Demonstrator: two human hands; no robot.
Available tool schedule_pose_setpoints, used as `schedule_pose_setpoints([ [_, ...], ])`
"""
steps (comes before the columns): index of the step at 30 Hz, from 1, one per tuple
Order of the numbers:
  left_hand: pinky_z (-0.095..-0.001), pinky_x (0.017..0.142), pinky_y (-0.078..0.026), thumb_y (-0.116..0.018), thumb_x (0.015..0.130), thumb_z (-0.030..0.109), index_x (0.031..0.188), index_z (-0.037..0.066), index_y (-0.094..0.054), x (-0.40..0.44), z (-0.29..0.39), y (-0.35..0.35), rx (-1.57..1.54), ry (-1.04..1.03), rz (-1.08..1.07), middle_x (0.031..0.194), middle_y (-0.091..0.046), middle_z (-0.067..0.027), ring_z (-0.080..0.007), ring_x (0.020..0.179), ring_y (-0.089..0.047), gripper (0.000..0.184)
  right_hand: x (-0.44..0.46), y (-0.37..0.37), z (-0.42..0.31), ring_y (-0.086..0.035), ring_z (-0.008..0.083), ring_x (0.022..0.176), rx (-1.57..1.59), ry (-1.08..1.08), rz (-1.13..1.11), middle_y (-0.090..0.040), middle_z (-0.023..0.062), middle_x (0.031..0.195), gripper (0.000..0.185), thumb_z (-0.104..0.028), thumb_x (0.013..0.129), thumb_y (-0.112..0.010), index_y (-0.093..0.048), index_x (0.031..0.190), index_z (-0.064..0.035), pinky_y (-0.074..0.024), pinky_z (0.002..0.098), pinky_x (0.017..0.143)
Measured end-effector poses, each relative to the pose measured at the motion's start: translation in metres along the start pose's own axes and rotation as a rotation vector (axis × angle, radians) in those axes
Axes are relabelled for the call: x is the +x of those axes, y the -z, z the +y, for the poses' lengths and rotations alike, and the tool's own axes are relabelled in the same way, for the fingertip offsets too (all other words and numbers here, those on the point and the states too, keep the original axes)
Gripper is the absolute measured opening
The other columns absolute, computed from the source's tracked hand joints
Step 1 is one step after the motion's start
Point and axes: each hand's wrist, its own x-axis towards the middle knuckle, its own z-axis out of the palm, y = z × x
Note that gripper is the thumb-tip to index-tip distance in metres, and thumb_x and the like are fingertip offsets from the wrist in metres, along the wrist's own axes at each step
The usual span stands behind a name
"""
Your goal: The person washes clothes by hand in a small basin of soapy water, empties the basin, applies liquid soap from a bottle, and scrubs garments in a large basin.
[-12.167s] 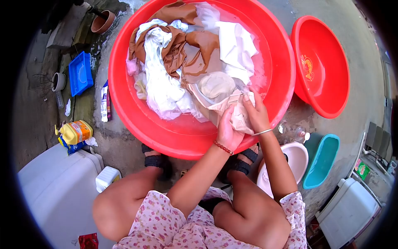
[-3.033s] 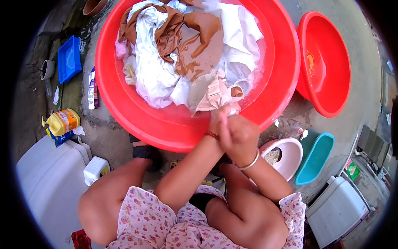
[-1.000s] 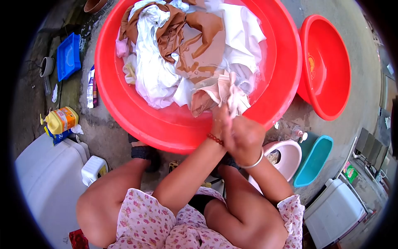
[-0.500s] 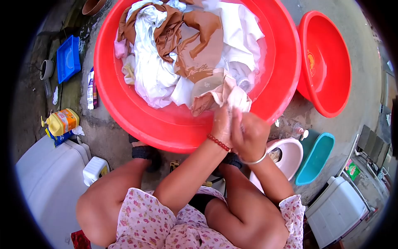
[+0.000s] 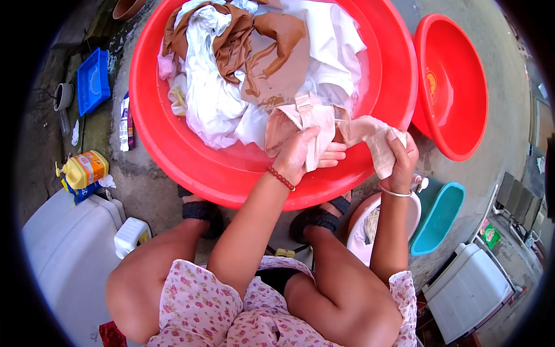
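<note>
A wet, pale pink garment that looks like a bra [image 5: 315, 124] is stretched between my two hands over the near rim of the big red basin [image 5: 173, 165]. My left hand [image 5: 298, 153] holds its left part, the thumb on top and the fingers reaching out beneath the cloth. With thumb and fingers, my right hand [image 5: 403, 161] grips the other end, which hangs down a little. In the basin, a brown cloth [image 5: 234, 43] and white clothes [image 5: 211, 98] lie soaking in cloudy water.
A smaller red basin [image 5: 462, 87] stands to the right. Nearer are a pink basin [image 5: 413, 217] and a teal tub [image 5: 442, 217]. On the left are a blue tray [image 5: 94, 81], a yellow pump bottle [image 5: 87, 169] and a white jug [image 5: 132, 236].
My hands were pressed together around the bunched pink garment. They have moved apart, the right hand going right, and the garment is now spread between them.
</note>
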Motion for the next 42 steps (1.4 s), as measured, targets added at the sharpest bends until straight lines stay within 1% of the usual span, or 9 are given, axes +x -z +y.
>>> schedule_pose_setpoints([
  [6,-0.039,0.103,-0.032,-0.032,0.095,0.039,0.132,0.002,-0.033,0.012,-0.032,-0.023,-0.375,-0.204,-0.197,0.13,-0.043,-0.0146,-0.0242,0.12,-0.042,0.053,-0.01,-0.022,0.021,-0.054,0.0248,0.082,-0.832,0.627,-0.259,-0.054,0.0155,0.092,0.013,0.001,0.076,-0.055,-0.05,0.087,0.0,-0.0421,0.0297,0.073],
  [7,-0.0365,0.104,-0.03,-0.026,0.096,0.043,0.134,0.007,-0.031,0.011,-0.033,-0.028,-0.432,-0.269,-0.29,0.129,-0.043,-0.0076,-0.0196,0.12,-0.041,0.053,-0.022,-0.022,0.031,-0.053,0.0297,0.088,-0.736,0.258,-0.376,-0.053,0.0178,0.096,0.018,0.004,0.074,-0.052,-0.047,0.092,0.0002,-0.0415,0.0335,0.08],
  [13,-0.0373,0.106,-0.026,-0.029,0.093,0.051,0.138,0.006,-0.021,-0.002,-0.052,-0.051,-0.375,-0.262,-0.124,0.136,-0.033,-0.0098,-0.0199,0.127,-0.033,0.064,-0.018,-0.021,0.049,-0.047,0.0308,0.115,-0.615,0.052,-0.371,-0.049,0.0225,0.121,0.044,-0.004,0.083,-0.045,-0.042,0.127,0.0007,-0.0341,0.0357,0.097],
  [16,-0.0373,0.107,-0.024,-0.034,0.088,0.059,0.138,0.005,-0.02,0.008,-0.04,-0.026,-0.638,0.016,0.048,0.137,-0.032,-0.0138,-0.0249,0.129,-0.029,0.075,-0.053,-0.04,0.032,-0.044,0.0215,0.119,-0.735,0.221,-0.488,-0.05,0.014,0.124,0.037,-0.011,0.089,-0.044,-0.046,0.124,0.0022,-0.0277,0.0334,0.102],
  [18,-0.0363,0.106,-0.027,-0.041,0.087,0.054,0.135,0.004,-0.029,0.007,-0.034,-0.011,-0.681,-0.313,-0.196,0.133,-0.038,-0.0155,-0.0254,0.126,-0.035,0.069,-0.062,-0.051,0.036,-0.04,0.0283,0.123,-0.744,0.31,-0.622,-0.05,0.0158,0.125,0.037,-0.015,0.09,-0.044,-0.048,0.123,0.0009,-0.0192,0.0376,0.107],
  [21,-0.032,0.104,-0.028,-0.035,0.095,0.036,0.129,0.012,-0.04,-0.002,-0.043,-0.043,-0.641,-0.339,0.049,0.13,-0.044,-0.0037,-0.0152,0.121,-0.04,0.042,-0.025,-0.046,0.045,-0.041,0.0297,0.121,-0.937,0.391,-0.503,-0.048,0.0158,0.127,0.037,-0.02,0.09,-0.042,-0.051,0.121,-0.0022,-0.0194,0.043,0.106],
  [26,-0.0421,0.107,-0.022,-0.031,0.09,0.051,0.134,0.004,-0.032,0.001,-0.028,-0.025,-0.746,-0.09,0.081,0.138,-0.031,-0.0202,-0.0319,0.128,-0.031,0.065,-0.058,-0.051,0.034,-0.035,0.0309,0.127,-0.938,0.401,-0.544,-0.044,0.016,0.131,0.038,-0.019,0.091,-0.04,-0.048,0.123,-0.0005,-0.0175,0.0418,0.107],
  [29,-0.0399,0.101,-0.031,-0.037,0.088,0.039,0.128,0.005,-0.04,-0.002,-0.027,-0.015,-0.725,-0.304,0.008,0.123,-0.049,-0.0122,-0.023,0.115,-0.046,0.052,-0.056,-0.056,0.045,-0.035,0.0309,0.126,-0.908,0.399,-0.623,-0.045,0.0166,0.13,0.037,-0.018,0.089,-0.043,-0.051,0.122,-0.0055,-0.0188,0.045,0.106],
  [42,-0.0379,0.105,-0.028,-0.029,0.091,0.027,0.128,0.008,-0.042,0.0,-0.025,-0.03,-0.734,-0.463,-0.033,0.133,-0.042,-0.0082,-0.0217,0.123,-0.04,0.044,-0.021,-0.058,0.053,-0.031,0.0382,0.127,-1.035,0.474,-0.56,-0.04,0.02,0.133,0.039,-0.017,0.089,-0.042,-0.046,0.124,-0.0009,-0.0198,0.0476,0.105],
])
